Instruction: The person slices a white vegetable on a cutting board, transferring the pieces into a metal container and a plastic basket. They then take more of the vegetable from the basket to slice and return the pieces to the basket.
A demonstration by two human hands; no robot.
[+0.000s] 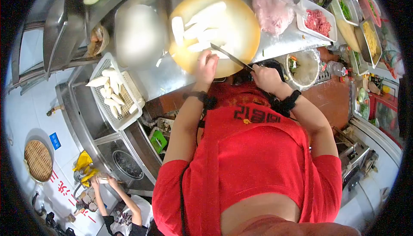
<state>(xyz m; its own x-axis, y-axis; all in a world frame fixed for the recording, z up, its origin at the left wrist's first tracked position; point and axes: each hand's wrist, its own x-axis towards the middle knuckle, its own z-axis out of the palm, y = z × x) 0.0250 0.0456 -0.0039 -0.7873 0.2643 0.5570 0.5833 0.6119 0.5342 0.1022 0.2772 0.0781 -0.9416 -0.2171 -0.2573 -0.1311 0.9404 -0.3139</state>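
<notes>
— What do the containers hold?
— White basket (124, 122), left of frame: about ten pale root pieces (109, 92). Tray (307, 7), upper right: minced meat (318, 21). One pink bag (271, 8) lies between tray and board (241, 16).
— The hands?
— Left hand (207, 66), fingers curled, holds down a root strip (201, 46) on the board, top centre; right hand (266, 77) grips one knife (230, 57).

Wooden board (241, 25) matt; knife (230, 56) dark metal; worktop (163, 74) brushed, glossy steel; white plastic basket (131, 92) at nine o'clock.
</notes>
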